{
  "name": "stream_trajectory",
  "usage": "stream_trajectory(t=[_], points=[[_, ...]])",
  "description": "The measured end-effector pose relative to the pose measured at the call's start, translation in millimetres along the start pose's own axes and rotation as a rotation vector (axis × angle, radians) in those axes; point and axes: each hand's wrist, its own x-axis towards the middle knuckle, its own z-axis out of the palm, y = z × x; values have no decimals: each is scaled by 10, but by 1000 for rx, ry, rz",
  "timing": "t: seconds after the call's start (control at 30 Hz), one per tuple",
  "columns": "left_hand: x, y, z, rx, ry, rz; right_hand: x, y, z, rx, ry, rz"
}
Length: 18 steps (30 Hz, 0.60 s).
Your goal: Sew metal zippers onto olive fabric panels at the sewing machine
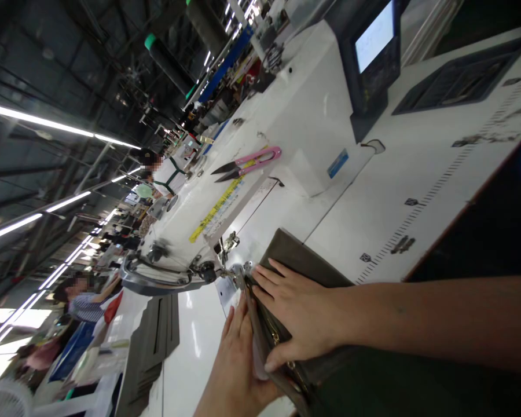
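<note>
A dark olive-brown zippered pouch piece [306, 260] lies under the needle area of a white sewing machine [304, 110]. A gold zipper [274, 336] runs along it near a raised edge. My right hand [297, 310] rests flat on the piece, fingers stretched toward the presser foot [238, 275], thumb apart near the zipper. Along the raised edge, my left hand [234, 359] holds the piece. Its fingers point toward the presser foot, and its thumb tip is hidden behind the material.
Pink-handled thread snips [247, 163] lie on the machine arm, beside a yellow tape strip [217, 208]. Dark flat pieces [154, 341] are stacked beyond the machine head. A control panel [371, 52] stands at top right. Other people [84, 301] work in the background.
</note>
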Motion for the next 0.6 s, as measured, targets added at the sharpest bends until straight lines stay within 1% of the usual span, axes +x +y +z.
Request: stream_trajectory(t=[0.17, 0.33, 0.43, 0.5, 0.6], points=[[25, 35, -21, -2, -5, -15, 3, -1, 4, -28, -1, -10], [-5, 29, -18, -35, 20, -28, -6, -30, -16, -50, -26, 25], [-29, 42, -20, -79, 37, -62, -8, -32, -3, -41, 2, 5], [-32, 68, -39, -104, 26, -95, -4, -27, 6, -15, 23, -8], [-16, 113, -118, -134, -12, -116, 5, -22, 9, -14, 1, -13]])
